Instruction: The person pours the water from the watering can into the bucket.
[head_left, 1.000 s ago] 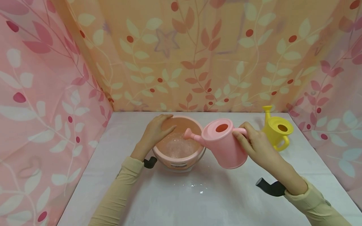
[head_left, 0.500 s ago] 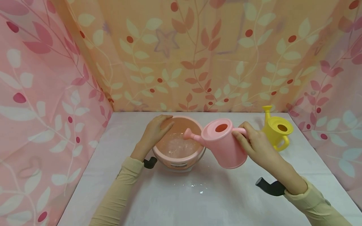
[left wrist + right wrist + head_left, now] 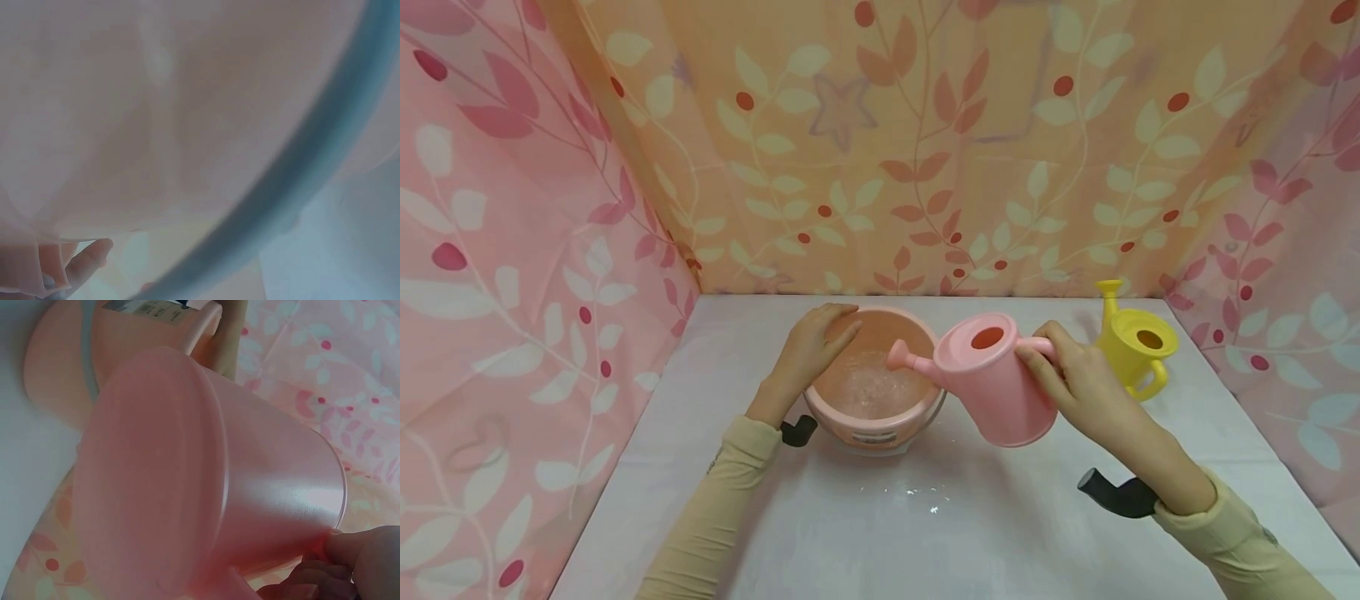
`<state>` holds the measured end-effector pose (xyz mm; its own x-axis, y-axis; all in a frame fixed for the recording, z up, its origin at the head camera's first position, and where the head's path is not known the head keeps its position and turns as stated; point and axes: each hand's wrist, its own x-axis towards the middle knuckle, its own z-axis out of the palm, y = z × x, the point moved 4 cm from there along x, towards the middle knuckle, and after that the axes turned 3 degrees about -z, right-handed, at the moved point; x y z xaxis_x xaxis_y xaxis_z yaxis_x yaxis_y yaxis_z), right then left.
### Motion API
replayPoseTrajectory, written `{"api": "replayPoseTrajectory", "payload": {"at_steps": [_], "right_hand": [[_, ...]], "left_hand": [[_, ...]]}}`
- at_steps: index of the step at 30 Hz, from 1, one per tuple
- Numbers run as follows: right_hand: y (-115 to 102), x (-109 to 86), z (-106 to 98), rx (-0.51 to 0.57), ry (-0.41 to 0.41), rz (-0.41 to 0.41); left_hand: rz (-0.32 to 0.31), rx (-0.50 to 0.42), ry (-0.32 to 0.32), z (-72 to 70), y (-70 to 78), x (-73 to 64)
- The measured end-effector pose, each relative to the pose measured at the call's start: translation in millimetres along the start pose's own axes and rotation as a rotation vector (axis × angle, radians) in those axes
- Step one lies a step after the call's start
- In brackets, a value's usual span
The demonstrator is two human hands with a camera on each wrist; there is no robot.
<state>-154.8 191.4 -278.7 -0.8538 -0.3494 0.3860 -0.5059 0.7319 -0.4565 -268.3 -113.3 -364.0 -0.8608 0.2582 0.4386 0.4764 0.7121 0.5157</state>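
Observation:
My right hand grips the handle of a pink watering can, which is tilted left. Its spout head is over the inside of a pale pink bucket. Water with a rippled surface lies in the bucket. My left hand holds the bucket's left rim, its thumb on the inner side. In the left wrist view, the bucket's wall and its grey-blue bail handle fill most of the picture. The watering can's base faces the right wrist view.
A yellow watering can stands at the back right of the white table. Small water drops lie on the table in front of the bucket. Patterned cloth hangs at the back and both sides.
My left thumb has drawn in toward the bucket's rim. Ripples on the water have shifted. The pink watering can and my right hand have stayed nearly still.

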Motion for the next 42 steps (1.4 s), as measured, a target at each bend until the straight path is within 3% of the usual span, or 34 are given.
{"api": "replayPoseTrajectory", "payload": {"at_steps": [19, 42], "right_hand": [[0.3, -0.5, -0.1, 0.006, 0.009, -0.016], [0.1, 0.5, -0.1, 0.001, 0.009, -0.022]], "left_hand": [[-0.028, 0.021, -0.014, -0.1, 0.3, 1.0], [-0.016, -0.025, 0.004, 0.1, 0.2, 0.6]]}}
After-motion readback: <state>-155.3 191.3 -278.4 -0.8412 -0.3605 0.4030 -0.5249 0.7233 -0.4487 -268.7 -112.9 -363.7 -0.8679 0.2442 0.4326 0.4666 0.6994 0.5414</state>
